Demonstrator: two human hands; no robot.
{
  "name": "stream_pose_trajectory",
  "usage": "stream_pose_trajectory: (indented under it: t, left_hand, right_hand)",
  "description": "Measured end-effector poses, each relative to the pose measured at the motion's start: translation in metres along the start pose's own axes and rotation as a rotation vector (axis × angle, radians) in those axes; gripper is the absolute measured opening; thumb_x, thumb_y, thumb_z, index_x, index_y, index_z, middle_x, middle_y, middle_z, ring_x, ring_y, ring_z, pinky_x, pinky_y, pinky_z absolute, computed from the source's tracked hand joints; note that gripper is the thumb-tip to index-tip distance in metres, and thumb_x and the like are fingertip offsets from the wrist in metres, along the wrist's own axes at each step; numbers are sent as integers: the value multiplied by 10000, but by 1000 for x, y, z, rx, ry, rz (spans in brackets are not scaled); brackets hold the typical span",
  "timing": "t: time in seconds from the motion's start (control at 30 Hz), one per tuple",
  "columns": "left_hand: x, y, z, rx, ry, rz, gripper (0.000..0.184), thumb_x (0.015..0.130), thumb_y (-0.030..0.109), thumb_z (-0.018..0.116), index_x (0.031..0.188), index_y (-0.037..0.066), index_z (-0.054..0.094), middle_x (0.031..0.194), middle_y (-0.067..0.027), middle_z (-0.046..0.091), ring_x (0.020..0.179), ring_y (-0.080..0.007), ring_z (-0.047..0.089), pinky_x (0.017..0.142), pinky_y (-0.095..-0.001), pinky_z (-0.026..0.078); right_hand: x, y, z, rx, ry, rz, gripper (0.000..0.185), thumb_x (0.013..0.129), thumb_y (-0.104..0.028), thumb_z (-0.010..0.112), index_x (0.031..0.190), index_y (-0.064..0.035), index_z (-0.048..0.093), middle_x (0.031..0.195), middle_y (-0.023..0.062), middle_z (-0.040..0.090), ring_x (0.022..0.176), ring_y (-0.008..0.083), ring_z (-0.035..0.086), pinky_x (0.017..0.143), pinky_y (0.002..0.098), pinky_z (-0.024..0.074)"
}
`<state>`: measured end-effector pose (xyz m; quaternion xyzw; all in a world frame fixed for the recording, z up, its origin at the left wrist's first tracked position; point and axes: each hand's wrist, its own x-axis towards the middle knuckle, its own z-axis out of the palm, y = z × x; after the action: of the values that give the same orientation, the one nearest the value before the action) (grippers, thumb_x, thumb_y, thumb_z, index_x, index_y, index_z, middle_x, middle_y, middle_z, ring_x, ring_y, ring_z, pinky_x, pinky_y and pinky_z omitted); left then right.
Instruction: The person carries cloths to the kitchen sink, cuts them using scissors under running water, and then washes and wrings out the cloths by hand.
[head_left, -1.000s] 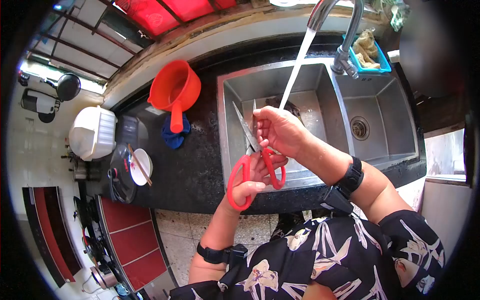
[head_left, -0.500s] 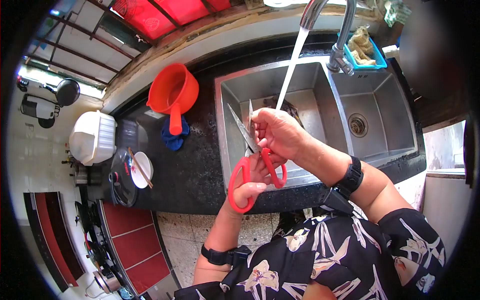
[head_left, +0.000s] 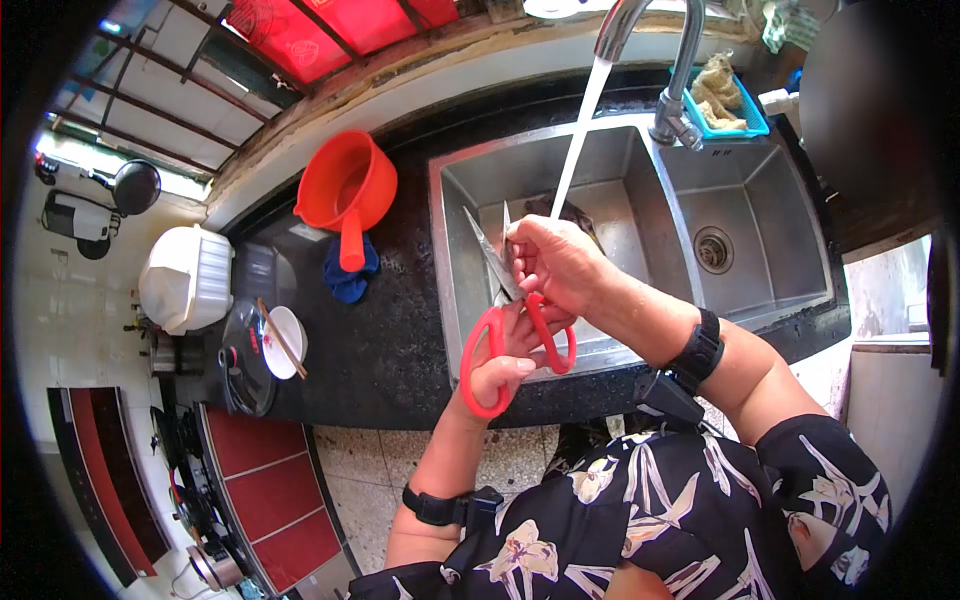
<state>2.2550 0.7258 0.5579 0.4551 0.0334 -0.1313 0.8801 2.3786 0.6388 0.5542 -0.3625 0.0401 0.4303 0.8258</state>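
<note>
Red-handled scissors (head_left: 484,362) are spread apart over the left sink basin (head_left: 640,235). My left hand (head_left: 505,365) is closed on them, the thumb through one red loop and fingers at the other. My right hand (head_left: 563,262) pinches one blade near its tip; the fingers curl against the metal. Behind that hand a stream of water (head_left: 583,140) falls from the tap (head_left: 622,30) into the basin. Something dark (head_left: 570,215) lies on the basin floor, mostly hidden by my right hand, so its kind is unclear.
An orange-red dipper (head_left: 345,185) and a blue cloth (head_left: 348,272) sit on the black counter left of the sink. Farther left are a white bowl with chopsticks (head_left: 284,340), a glass lid (head_left: 243,375) and a white container (head_left: 185,278). A blue basket (head_left: 735,115) stands behind the right basin (head_left: 745,200).
Both hands and the scissors have shifted very slightly down and right in view. The grip on handle and blade is the same, and the water still runs.
</note>
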Motion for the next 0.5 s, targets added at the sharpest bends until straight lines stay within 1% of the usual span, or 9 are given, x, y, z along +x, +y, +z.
stream_pose_trajectory:
  t: [0.13, 0.27, 0.4, 0.47, 0.5]
  left_hand:
    - [2, -1, 0, -48, 18, -7, 855, 528, 152, 526, 1305, 46, 186, 1221, -183, 367, 1160, -303, 366, 850, -396, 425]
    - [3, -2, 2, -58, 22, -10, 846, 525, 150, 521, 1300, 48, 197, 1208, -180, 376, 1151, -300, 373, 849, -402, 423]
    - [5, 0, 8, -33, 29, -15, 809, 538, 154, 509, 1284, 33, 219, 1196, -183, 387, 1152, -305, 375, 857, -416, 413]
    - [7, 1, 8, -13, 34, -19, 793, 544, 155, 502, 1276, 27, 227, 1188, -184, 396, 1148, -308, 380, 867, -418, 404]
    - [9, 0, 4, 20, 28, -25, 802, 541, 167, 515, 1276, 32, 225, 1192, -192, 399, 1157, -321, 372, 862, -445, 403]
  right_hand:
    - [-3, -1, -2, 6, 11, -22, 104, 742, -97, 504, 650, -48, 493, 581, 13, 461, 473, 91, 432, 390, 192, 359]
    - [-6, -4, -2, -18, 25, -51, 114, 741, -92, 505, 637, -46, 488, 582, 14, 458, 481, 93, 433, 390, 195, 360]
    - [-6, -6, -7, -50, 45, -90, 127, 740, -76, 504, 620, -42, 482, 574, 11, 449, 467, 99, 426, 384, 203, 361]
    - [-4, -9, -10, -129, 40, -113, 133, 743, -73, 505, 617, -34, 488, 575, 28, 473, 469, 110, 450, 386, 212, 373]
    - [-4, -11, -11, -130, 41, -117, 133, 743, -73, 505, 617, -34, 488, 575, 28, 473, 469, 110, 450, 386, 212, 373]
